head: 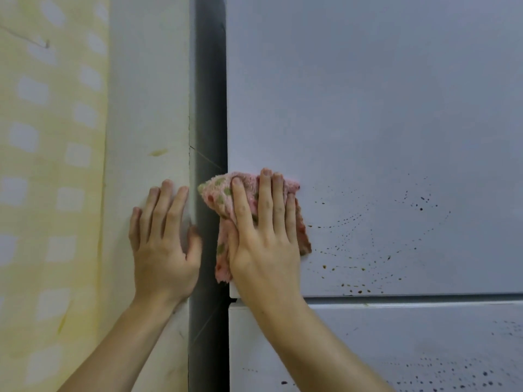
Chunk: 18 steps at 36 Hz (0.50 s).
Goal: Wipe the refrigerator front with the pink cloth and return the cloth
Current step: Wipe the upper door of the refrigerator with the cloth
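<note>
Pink cloth [223, 199] under right hand [263, 247]

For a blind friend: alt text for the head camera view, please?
A right hand presses a pink cloth against the left edge of a refrigerator door speckled with dark spots. The left hand rests flat on the wall beside it.

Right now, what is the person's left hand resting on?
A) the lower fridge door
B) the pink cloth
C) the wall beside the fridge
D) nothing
C: the left hand lies flat on the wall, while the right hand presses the pink cloth to the refrigerator door.
</note>
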{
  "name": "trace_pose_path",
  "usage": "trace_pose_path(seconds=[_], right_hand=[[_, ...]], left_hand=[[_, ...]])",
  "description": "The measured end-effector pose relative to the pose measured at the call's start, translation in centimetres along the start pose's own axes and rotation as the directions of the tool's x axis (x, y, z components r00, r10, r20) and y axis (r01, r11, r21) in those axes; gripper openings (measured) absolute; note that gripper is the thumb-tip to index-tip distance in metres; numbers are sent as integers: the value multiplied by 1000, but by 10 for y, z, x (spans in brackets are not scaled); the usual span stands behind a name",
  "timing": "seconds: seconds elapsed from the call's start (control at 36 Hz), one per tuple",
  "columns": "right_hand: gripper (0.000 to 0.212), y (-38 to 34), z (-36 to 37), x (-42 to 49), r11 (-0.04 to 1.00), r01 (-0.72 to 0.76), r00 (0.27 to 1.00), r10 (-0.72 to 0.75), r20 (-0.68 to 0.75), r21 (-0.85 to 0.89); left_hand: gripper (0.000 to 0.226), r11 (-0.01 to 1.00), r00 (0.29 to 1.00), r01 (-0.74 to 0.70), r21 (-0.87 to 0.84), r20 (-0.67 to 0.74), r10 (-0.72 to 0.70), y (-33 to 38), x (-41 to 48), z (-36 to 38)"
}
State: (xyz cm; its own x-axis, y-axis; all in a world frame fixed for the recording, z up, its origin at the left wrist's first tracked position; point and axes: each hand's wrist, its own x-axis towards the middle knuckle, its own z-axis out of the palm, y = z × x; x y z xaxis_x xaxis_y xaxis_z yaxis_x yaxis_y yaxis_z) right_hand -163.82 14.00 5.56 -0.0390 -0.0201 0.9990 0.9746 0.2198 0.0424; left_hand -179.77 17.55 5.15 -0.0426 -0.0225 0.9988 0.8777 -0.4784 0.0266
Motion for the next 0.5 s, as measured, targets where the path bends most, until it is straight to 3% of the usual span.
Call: trace_pose_path(seconds=[0.28,0.5], right_hand=[[54,33,-21,-39,979,203,977,-203,63,-4],[54,69,-25,60,999,-20,998,18,-58,-33]], left_hand=[[65,999,999,50,4,-9,-50,28,-1,-5],[60,983,1000,-6,-184,13,9,85,15,4]])
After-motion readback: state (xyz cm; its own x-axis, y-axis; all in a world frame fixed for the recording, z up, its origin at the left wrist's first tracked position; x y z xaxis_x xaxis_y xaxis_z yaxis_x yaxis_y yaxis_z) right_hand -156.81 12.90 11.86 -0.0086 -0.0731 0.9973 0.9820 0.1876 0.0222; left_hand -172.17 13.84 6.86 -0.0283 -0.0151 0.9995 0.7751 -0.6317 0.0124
